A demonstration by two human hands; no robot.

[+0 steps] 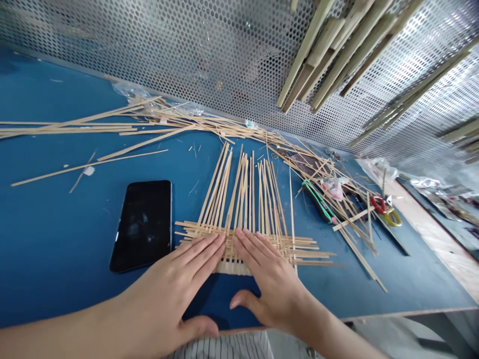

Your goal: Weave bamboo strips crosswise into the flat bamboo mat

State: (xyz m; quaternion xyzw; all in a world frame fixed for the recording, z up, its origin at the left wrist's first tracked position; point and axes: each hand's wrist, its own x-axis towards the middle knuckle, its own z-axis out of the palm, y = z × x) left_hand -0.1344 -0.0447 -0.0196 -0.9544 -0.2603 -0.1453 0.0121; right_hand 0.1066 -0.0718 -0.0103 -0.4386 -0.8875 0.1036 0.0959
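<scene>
Matt bamboo strips (253,194) rest on a smooth blue laminate benchtop (56,114).

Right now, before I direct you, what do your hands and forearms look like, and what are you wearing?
The left hand and right hand are bare, with no gloves, rings or wristbands showing. The left forearm and right forearm have no sleeves over them. Below them shows a white garment with thin dark vertical stripes.

The left hand (168,284) and right hand (269,284) lie palms down side by side, fingers extended and close together, their fingertips (220,240) angled inward and almost meeting. Both thumbs (200,326) splay low and away from the fingers. The bare left forearm (63,336) and right forearm (333,339) enter from the lower corners.
</scene>
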